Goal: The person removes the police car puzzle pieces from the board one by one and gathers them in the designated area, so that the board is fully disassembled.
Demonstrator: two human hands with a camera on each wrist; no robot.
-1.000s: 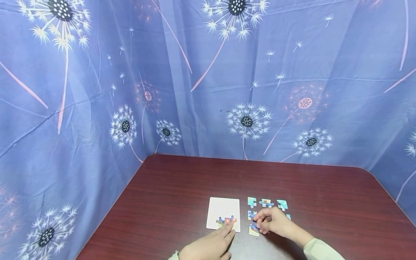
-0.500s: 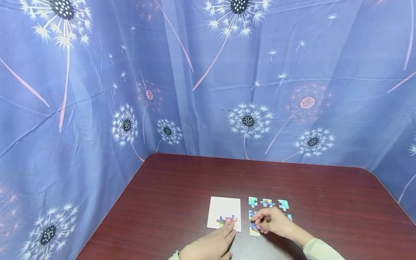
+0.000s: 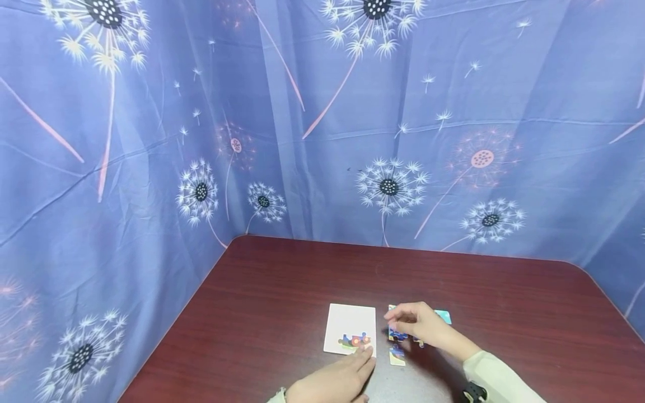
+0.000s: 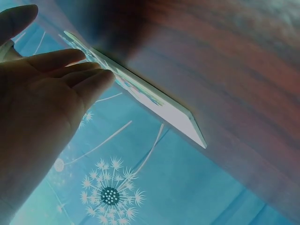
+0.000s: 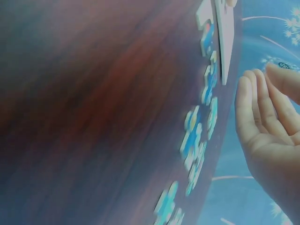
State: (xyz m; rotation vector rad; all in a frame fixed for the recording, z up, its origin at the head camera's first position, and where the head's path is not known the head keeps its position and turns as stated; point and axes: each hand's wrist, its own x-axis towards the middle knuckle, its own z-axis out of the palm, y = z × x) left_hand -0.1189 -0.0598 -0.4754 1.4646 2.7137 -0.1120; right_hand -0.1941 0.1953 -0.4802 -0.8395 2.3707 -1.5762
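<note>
A square white board (image 3: 347, 319) lies flat on the table, with joined colourful jigsaw pieces (image 3: 355, 340) along its near edge. My left hand (image 3: 335, 378) has its straight fingertips at that near edge, covering part of it. In the left wrist view, the fingers reach over the board (image 4: 180, 119). My right hand (image 3: 425, 326) hovers over the loose pieces to the right. Its thumb and fingers are apart and bent a little, with nothing visible between them. A tan and blue jigsaw piece (image 3: 397, 357) lies nearest to me.
More loose jigsaw pieces (image 3: 443, 316) lie partly hidden under the right hand; several pieces (image 5: 191, 138) show in a loose group in the right wrist view. The dark red wooden table (image 3: 282, 280) ends at a blue dandelion-print curtain (image 3: 322, 184) at the back and left.
My right hand has left the lower-left loose pieces, rising and moving away from me, its fingers spreading. My left fingertips have slid slightly back, uncovering more of the joined pieces. The head view has shifted slightly.
</note>
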